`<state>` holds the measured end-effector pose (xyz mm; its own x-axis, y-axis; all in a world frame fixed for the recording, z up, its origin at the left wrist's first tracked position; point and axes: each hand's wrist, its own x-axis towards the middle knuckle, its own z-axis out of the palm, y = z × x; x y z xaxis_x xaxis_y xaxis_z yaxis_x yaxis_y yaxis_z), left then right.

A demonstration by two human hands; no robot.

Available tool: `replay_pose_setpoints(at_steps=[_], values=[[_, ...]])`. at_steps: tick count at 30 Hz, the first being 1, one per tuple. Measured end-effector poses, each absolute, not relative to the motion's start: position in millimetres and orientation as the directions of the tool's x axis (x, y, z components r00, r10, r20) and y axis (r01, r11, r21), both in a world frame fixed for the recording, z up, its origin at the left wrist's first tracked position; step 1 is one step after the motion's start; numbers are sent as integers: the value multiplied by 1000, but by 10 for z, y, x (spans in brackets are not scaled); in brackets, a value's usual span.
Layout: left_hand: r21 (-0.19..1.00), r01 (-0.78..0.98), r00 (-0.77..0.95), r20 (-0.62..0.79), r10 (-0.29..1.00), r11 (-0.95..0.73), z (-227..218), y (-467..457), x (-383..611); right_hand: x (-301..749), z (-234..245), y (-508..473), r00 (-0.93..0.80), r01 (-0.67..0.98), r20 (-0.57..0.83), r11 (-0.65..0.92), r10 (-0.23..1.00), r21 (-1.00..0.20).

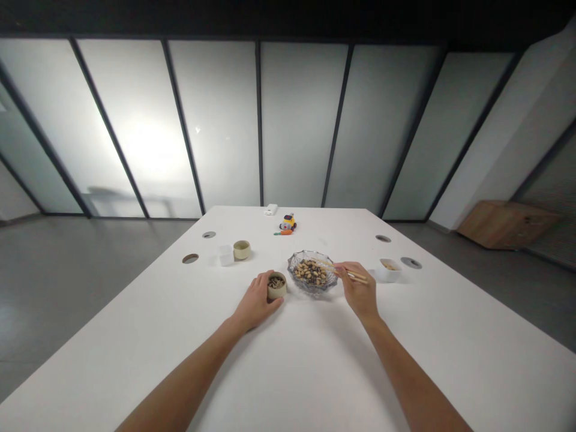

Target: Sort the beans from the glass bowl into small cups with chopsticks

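Note:
My right hand [360,292] grips a pair of wooden chopsticks [357,276], their tips reaching into a clear glass bowl [335,284]. Inside that bowl lies a mix of pale nuts [310,273] and small dark pieces. To its left, my left hand [258,303] is wrapped round the side of a small beige cup [278,294] that stands on the table. Thin, dark-and-light pieces, perhaps seeds, fill the cup. Whether the chopstick tips hold anything is too small to tell.
A second beige cup [242,250] and a clear plastic container [225,255] stand at left on the white table [288,372]. Right of my right hand is a white container [389,274] with pale pieces. Farther back are a toy car [288,223], a toy carrot [284,233] and a white box [270,210].

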<state>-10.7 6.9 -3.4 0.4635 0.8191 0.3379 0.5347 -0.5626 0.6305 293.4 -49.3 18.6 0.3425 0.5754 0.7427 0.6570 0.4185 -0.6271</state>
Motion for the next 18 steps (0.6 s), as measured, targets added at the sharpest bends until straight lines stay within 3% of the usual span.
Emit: replay_pose_setpoints(at_steps=[5,18], values=[[632,523,463,352,813,-572,-40,77,-98,2929,163,-448,310,692,764,416,566,-589],[633,537,466,329,822,-557,-46,73,-115,2966,134,-410,364,671,729,380,579,-637]])
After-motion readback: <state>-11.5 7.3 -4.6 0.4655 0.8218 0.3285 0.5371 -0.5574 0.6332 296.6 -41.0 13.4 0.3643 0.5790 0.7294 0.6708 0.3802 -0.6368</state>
